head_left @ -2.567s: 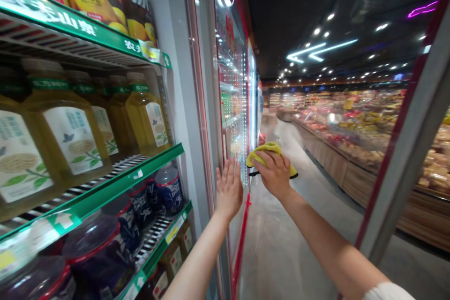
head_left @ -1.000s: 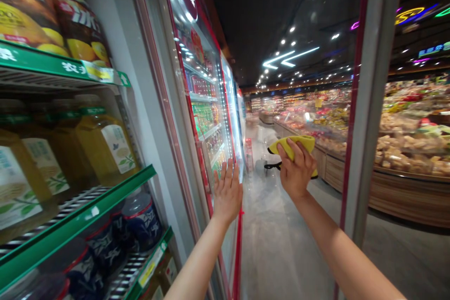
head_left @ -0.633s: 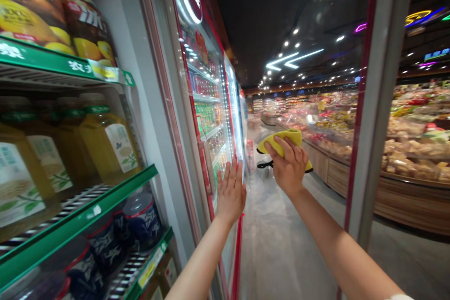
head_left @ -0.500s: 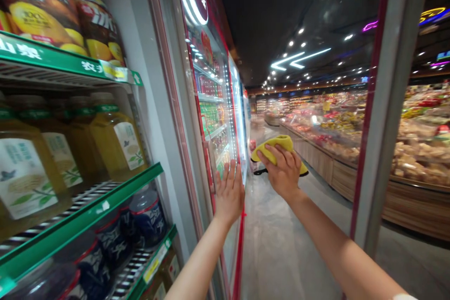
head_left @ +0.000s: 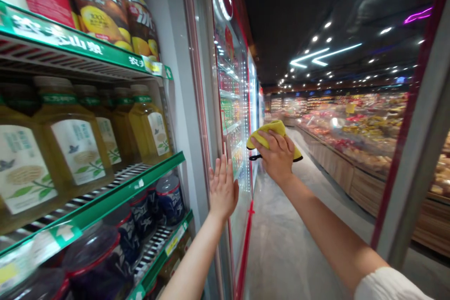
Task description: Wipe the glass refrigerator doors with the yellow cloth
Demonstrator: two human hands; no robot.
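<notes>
My right hand [head_left: 277,154] presses a folded yellow cloth [head_left: 269,129] with a black edge and a black loop against the glass pane [head_left: 316,225] of a cooler door. The fingers curl over the cloth from above. To the left, my left hand [head_left: 222,187] lies flat with its fingers stretched out, near the hinge-side edge of the door, and holds nothing. Whether its palm touches the glass or the frame I cannot tell. The grey door frame [head_left: 418,150] stands at the right.
At the left, cooler shelves with a green edge strip [head_left: 105,197] hold yellow-green tea bottles [head_left: 79,145], iced tea bottles [head_left: 100,2] and dark-blue-labelled bottles [head_left: 170,199]. Through the glass I see lit coolers [head_left: 232,93], a grey floor and a wood-sided produce stand [head_left: 365,187].
The view has turned left, so more of the shelves shows. My right hand with the cloth has shifted left and slightly up across the glass. My left hand stays flat, a little lower.
</notes>
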